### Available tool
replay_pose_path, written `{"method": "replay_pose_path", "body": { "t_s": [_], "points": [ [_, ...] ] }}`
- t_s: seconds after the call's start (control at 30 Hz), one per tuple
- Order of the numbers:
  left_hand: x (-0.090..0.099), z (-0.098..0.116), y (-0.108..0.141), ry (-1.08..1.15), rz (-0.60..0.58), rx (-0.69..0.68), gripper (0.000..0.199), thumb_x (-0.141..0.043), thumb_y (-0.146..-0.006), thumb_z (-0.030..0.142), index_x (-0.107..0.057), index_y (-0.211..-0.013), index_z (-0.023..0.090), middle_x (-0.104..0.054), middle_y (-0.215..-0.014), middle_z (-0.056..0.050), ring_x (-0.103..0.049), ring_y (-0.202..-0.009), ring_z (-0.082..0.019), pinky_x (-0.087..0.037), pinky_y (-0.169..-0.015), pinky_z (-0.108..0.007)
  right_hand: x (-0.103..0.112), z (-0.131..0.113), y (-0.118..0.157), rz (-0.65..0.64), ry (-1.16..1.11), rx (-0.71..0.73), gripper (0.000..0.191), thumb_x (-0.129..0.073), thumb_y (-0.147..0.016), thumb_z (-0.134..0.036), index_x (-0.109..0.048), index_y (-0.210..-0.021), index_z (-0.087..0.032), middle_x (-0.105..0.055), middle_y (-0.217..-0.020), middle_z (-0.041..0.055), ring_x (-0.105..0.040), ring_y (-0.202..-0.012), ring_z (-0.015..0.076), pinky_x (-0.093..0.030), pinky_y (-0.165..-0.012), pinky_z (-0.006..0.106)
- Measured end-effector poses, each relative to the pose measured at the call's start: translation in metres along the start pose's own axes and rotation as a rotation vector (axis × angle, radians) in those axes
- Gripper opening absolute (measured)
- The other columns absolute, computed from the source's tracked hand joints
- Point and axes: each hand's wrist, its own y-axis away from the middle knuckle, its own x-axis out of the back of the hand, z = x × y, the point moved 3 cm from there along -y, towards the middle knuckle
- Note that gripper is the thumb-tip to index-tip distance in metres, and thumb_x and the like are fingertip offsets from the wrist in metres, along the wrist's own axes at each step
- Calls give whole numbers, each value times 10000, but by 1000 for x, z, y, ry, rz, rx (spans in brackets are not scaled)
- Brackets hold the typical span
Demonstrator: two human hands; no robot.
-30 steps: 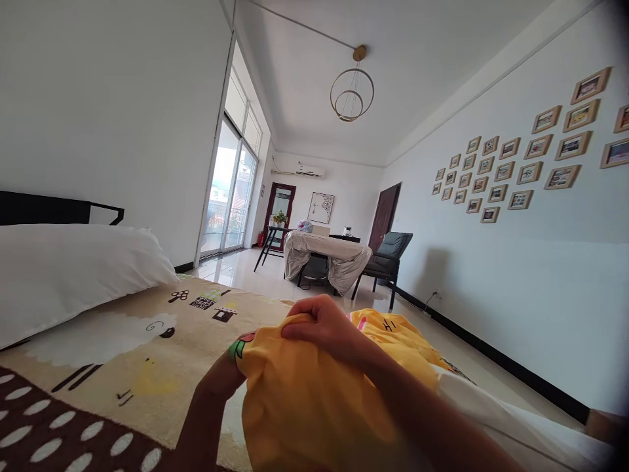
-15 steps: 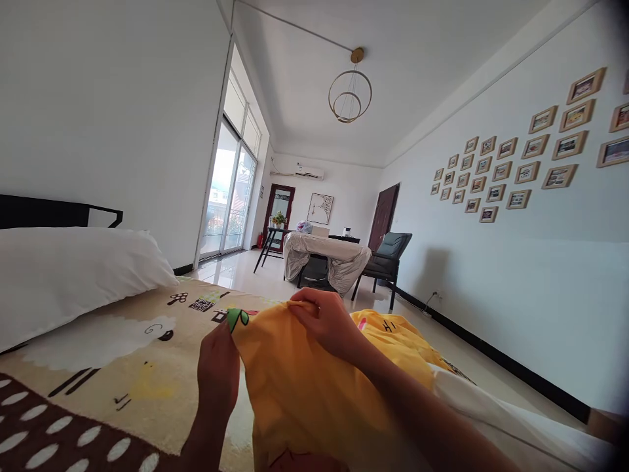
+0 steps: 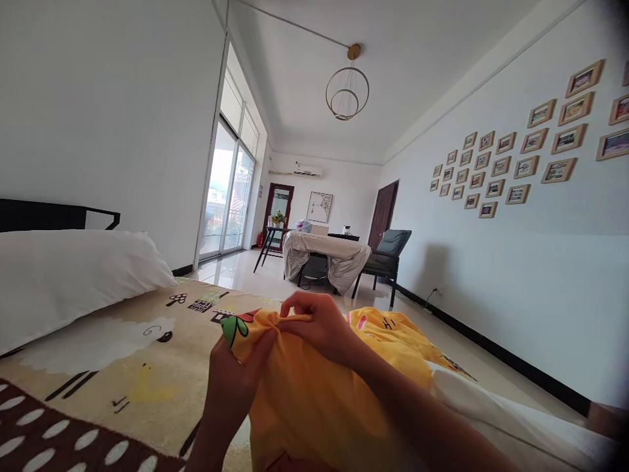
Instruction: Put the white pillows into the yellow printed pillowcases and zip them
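The left arm [image 3: 211, 442] rises from the bottom edge, left of centre, its hand [image 3: 234, 383] upright and pinching, thumb slanting up and right. The right arm [image 3: 427, 400] runs diagonally from the lower right; its hand [image 3: 322, 328] pinches at lower centre, index finger arched, thumb pointing left.

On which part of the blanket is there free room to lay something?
The patterned blanket lies bare between the white pillow, its brown dotted border and the left hand. It is crowded around the right hand, with yellow cloth and white bedding.
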Motion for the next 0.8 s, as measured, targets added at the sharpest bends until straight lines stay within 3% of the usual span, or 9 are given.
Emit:
{"method": "replay_pose_path", "body": {
  "t_s": [0.13, 0.23, 0.37, 0.47, 0.57, 0.67, 0.8],
  "points": [
    [2, -4, -3, 138, -150, 133, 370, -762, -589, 412, -673, -824, 139, -688, -770, -70, -641, -776, -246, -512, -700, -308, 1, -5, 0, -121, -170, 24, 285, -643, -765, -438, -653, -761, -154, -543, -662, -10, -420, -605, 98, -322, -548, 230],
    [3, -7, -4, 225, -256, 201, 375, -787, -534, 352, -649, -817, 149, -641, -683, -24, -598, -664, -187, -479, -606, -257, 2, -9, 1, -145, -118, 13, 250, -616, -791, -400, -659, -793, -153, -567, -683, -2, -454, -623, 104, -345, -564, 229],
    [10, -9, -8, 229, -254, 174, 354, -801, -541, 338, -588, -764, 163, -584, -643, 18, -525, -592, -121, -409, -543, -198, 3, -13, 2, -101, 194, 56, 214, -609, -812, -381, -661, -823, -173, -498, -616, -33, -416, -577, 90, -311, -545, 224],
    [14, -12, -10, 255, -249, 170, 357, -796, -559, 346, -571, -767, 163, -591, -674, 17, -532, -613, -120, -408, -554, -193, 2, -14, 2, -46, 562, 262, 210, -599, -831, -362, -659, -755, -175, -560, -708, 13, -466, -692, 126, -324, -623, 254],
    [18, -15, -14, 233, -212, 138, 355, -782, -557, 333, -606, -811, 156, -636, -737, -16, -587, -707, -174, -461, -632, -236, 1, -9, 3, 40, 873, 396, 226, -557, -870, -322, -644, -712, -185, -567, -724, 37, -444, -714, 148, -278, -588, 273],
    [20, -19, -18, 132, -242, 129, 309, -754, -556, 296, -635, -801, 150, -650, -718, -28, -607, -731, -209, -483, -638, -261, 1, -5, 3, 176, 1011, 414, 210, -541, -877, -239, -614, -686, -190, -569, -736, 42, -437, -728, 158, -258, -570, 280],
    [21, -21, -22, 109, -296, 113, 292, -766, -568, 284, -648, -796, 144, -673, -764, -46, -623, -770, -223, -501, -662, -266, 0, -9, 3, 232, 953, 427, 164, -542, -865, -194, -562, -703, -184, -603, -827, 58, -474, -810, 176, -342, -720, 298]
  ]
}}
